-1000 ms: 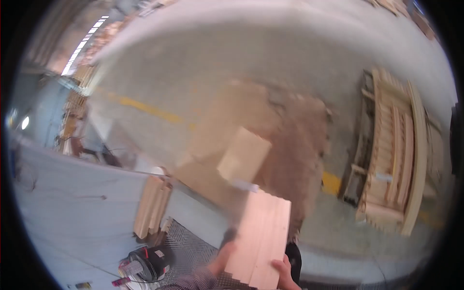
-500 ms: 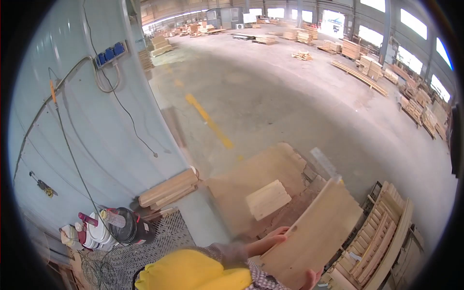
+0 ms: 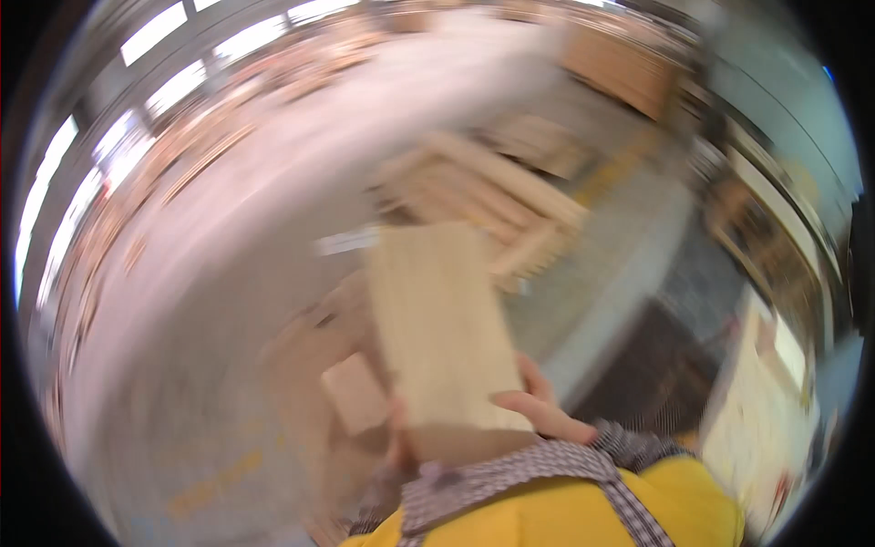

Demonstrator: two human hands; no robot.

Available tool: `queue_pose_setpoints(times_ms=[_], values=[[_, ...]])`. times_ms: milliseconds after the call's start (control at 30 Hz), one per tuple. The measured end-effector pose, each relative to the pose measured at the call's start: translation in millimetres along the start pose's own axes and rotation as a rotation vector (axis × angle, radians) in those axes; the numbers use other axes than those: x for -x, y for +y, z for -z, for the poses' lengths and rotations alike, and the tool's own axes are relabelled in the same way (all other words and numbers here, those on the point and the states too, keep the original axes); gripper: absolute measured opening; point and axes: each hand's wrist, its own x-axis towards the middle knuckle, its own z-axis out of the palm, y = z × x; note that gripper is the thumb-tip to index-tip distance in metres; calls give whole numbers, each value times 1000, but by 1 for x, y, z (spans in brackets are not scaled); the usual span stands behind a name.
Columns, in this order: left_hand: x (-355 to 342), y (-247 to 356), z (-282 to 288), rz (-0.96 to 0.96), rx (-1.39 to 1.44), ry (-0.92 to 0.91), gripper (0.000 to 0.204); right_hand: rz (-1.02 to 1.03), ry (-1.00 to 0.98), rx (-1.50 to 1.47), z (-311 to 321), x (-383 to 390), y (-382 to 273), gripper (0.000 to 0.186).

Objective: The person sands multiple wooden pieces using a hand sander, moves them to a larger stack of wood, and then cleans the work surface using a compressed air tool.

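In front of my body I hold a wide pale wooden board (image 3: 442,319), its long side pointing away from me. My right hand (image 3: 540,406) grips its right edge near the close end, thumb on top. At the opposite edge, my left hand (image 3: 398,438) is closed round the board, blurred and partly hidden by it. A smaller wooden board (image 3: 355,392) lies low to the left of the held one, on a brownish sheet (image 3: 296,342). Motion blur hides fine detail.
Beyond the held board is a stack of wooden strips and boards (image 3: 456,182). A pale worktable (image 3: 743,428) stands at the right, beside a dark floor area (image 3: 647,365). Farther off are a large brown wood stack (image 3: 620,64) and a yellow floor line (image 3: 620,169).
My view has swung to the right, so the bright windows now sit at the left. The board has come round with me, still in both hands.
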Motion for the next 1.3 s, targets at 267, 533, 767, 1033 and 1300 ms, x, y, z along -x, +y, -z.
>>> queue_pose_setpoints(times_ms=[267, 533, 767, 1033, 1300], values=[[18, -56, -95, 218, -67, -402, 68, 288, 352, 166, 81, 96, -3, 69], [84, -130, -183, 484, -52, -637, 73, 446, 488, -98, 144, 217, 0, 68], [103, -226, -253, 810, 100, -881, 78, 472, 766, -97, 192, 331, -33, 61], [116, -335, -345, 1281, -47, -968, 69, 551, 1134, -251, 254, 421, -14, 53], [159, -416, -482, 1511, -428, -1167, 45, 876, 1422, -443, 306, 477, -16, 39]])
